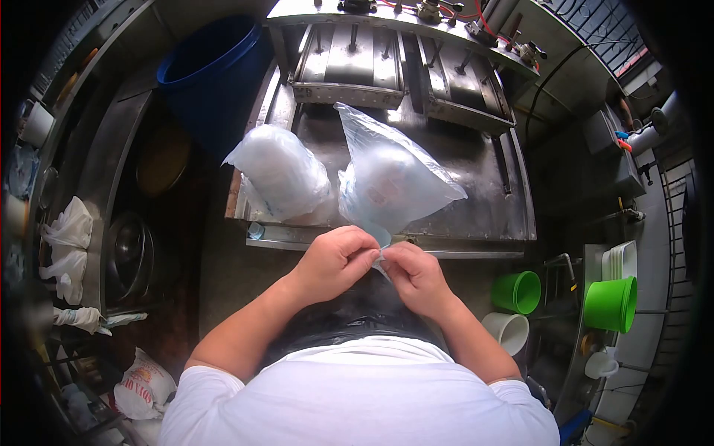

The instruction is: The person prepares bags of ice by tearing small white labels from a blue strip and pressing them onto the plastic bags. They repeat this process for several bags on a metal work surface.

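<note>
A filled, translucent plastic bag (394, 186) rests at the front of the metal worktable (483, 212), its loose film spreading up and to the right. Its gathered end comes down over the table's front edge to both hands. My left hand (338, 260) pinches the twisted plastic between thumb and fingers. Close beside it, nearly touching, my right hand (413, 273) pinches the same gathered end. The bag's contents are too blurred to identify. To its left, a second filled plastic bag (282, 175) lies on the table, not touched by either hand.
Two metal trays (349, 93) stand at the table's back under a shelf with valves. A blue barrel (212, 67) is at the back left. Green buckets (610, 305) and a white bucket (506, 332) stand at right. A small blue cap (256, 230) sits by the table's front left corner.
</note>
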The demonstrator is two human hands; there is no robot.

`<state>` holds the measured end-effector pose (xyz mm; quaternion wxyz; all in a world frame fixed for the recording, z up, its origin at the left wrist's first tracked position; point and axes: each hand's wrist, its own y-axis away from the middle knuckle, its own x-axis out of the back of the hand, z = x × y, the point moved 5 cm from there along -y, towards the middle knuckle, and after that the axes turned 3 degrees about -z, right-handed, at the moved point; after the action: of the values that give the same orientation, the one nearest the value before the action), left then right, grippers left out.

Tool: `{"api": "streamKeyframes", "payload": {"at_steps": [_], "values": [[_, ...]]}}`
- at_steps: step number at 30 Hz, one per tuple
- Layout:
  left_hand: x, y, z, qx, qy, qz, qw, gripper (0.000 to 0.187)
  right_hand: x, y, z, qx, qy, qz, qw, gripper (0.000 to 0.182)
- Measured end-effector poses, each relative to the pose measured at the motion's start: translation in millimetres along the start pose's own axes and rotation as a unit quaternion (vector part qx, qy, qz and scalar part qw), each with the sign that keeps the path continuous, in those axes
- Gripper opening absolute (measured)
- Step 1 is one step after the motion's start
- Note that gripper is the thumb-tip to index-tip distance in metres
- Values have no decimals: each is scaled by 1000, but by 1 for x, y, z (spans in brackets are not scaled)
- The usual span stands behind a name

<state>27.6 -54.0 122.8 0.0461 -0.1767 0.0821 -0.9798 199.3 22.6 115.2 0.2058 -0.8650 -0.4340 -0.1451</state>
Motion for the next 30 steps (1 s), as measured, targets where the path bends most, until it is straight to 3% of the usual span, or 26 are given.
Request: {"api": "streamKeyframes", "payload": {"at_steps": [4, 6, 7, 9, 10, 12, 13, 15, 19, 22, 24, 25, 27, 28, 30], "values": [[1, -1, -15, 34, 23, 35, 999, 8, 0, 3, 3, -11, -7, 1, 1000, 15], [9, -1, -36, 87, 82, 88, 989, 13, 1, 6, 12, -92, -13, 16, 996, 18], [11, -1, -48, 135, 194, 115, 965, 13, 0, 7, 12, -91, -12, 16, 996, 18], [24, -2, -53, 136, 199, 210, 948, 12, 3, 9, 21, -178, -97, 82, 976, 26], [24, -2, -51, 135, 199, 209, 948, 12, 5, 8, 18, -197, -73, 49, 976, 37], [31, -2, -16, 15, -75, 250, 965, 6, 2, 4, 13, -151, -39, 21, 988, 40], [29, -3, -8, 14, -75, 249, 965, 6, -1, 1, 8, -105, -4, -8, 994, 43], [8, -4, 31, -221, -290, 182, 913, 14, -5, -1, 10, -103, 21, -21, 994, 45], [-9, 0, 42, -258, -312, 124, 906, 23, -1, -8, 6, -67, 35, -16, 997, 45], [2, 1, 43, -241, -242, 92, 935, 24, 7, -6, 10, -51, 80, -22, 995, 57], [14, -1, 25, -139, -119, 139, 973, 21, 8, -4, 9, -44, 99, -38, 993, 56], [15, -2, 23, -138, -119, 140, 973, 21, 7, -4, 8, -37, 118, -55, 991, 55], [11, -11, 9, -12, 97, 62, 993, 17, 5, -3, 3, -32, 130, -74, 988, 53], [8, -12, 3, 16, 112, 15, 993, 14, 4, -3, 2, -28, 143, -92, 985, 51], [5, -11, -2, 27, 127, 20, 991, 12, 4, -4, 1, -14, 137, -80, 987, 50]]}}
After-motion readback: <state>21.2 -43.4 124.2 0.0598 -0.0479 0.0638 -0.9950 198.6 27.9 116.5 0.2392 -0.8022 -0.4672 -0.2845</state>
